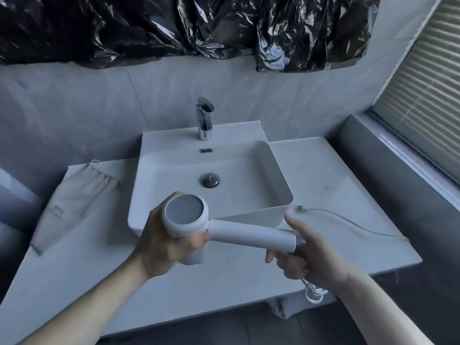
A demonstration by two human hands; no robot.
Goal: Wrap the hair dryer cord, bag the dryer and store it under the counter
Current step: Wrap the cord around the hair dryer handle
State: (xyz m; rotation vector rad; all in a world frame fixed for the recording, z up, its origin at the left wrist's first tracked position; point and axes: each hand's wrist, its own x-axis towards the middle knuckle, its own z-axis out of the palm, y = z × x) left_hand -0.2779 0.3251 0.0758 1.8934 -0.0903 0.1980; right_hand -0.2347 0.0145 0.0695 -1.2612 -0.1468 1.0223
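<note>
Overhanging counter edge: hair dryer, hands.

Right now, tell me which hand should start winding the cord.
Probably the right hand: it sits at the handle's end where the cord exits, while the left hand grips the hair dryer head.

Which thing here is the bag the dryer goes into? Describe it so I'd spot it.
Find the white square sink in the middle of the counter. Left of it, flat on the counter, lies the bag: a pale grey cloth pouch with a gathered drawstring mouth, the only soft fabric item there.
</note>
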